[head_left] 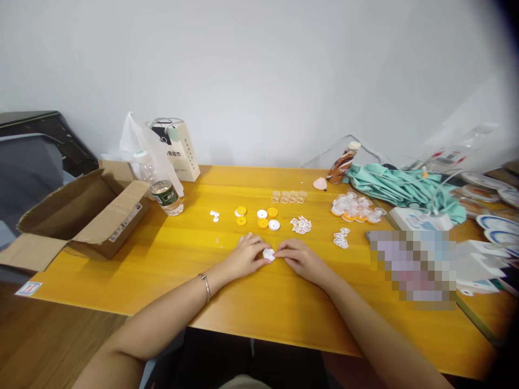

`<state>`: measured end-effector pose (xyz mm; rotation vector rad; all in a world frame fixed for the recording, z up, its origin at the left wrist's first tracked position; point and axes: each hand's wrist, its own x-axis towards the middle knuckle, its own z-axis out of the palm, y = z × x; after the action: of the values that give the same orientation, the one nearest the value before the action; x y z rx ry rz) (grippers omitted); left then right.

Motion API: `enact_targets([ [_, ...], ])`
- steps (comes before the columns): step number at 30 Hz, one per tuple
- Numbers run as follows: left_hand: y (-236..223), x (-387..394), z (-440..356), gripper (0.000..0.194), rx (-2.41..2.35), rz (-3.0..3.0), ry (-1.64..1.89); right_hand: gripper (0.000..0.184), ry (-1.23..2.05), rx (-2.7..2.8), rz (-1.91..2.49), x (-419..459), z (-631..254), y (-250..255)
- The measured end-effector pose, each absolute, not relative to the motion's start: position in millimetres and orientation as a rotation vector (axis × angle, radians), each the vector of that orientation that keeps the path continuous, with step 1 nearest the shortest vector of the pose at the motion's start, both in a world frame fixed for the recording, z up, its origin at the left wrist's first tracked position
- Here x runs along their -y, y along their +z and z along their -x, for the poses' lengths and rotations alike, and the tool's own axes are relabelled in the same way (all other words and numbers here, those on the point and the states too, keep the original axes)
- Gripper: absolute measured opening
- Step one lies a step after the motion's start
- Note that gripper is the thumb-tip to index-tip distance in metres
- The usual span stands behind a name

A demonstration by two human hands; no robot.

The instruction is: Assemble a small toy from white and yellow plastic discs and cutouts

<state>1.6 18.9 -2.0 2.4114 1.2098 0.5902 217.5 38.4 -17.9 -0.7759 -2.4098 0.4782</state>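
Note:
My left hand (244, 255) and my right hand (300, 258) rest on the yellow table (170, 270), fingertips meeting around a small white round plastic piece (268, 254). Both hands pinch it between them. A metal bangle sits on my left wrist. Just beyond the hands lie yellow and white discs (263, 218), a heap of white lacy cut-outs (301, 225), and two tiny white bits (214, 216). Farther back stands a row of clear little cups (288, 196).
An open cardboard box (87, 213) hangs over the left edge. A water bottle (164, 189), a plastic bag and a paper bag (183, 148) stand at the back left. A pile of assembled pieces (357, 208), a brown drink bottle (343, 162), teal cloth (401, 186) and printed cards crowd the right.

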Motion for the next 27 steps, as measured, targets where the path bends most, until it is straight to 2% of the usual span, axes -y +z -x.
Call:
enact_targets([
  [10, 6, -13, -2, 0.032, -1.170, -2.414, 0.675, 0.027, 0.602, 2.269, 0.843, -35, -213, -9],
  [21, 3, -14, -6, 0.013, -1.177, -2.417, 0.697, 0.023, 0.681, 2.194, 0.870, -36, -212, -12],
  [27, 2, -15, -7, 0.010, -1.185, -2.419, 0.673, 0.017, 0.766, 2.078, 0.914, -34, -205, -16],
])
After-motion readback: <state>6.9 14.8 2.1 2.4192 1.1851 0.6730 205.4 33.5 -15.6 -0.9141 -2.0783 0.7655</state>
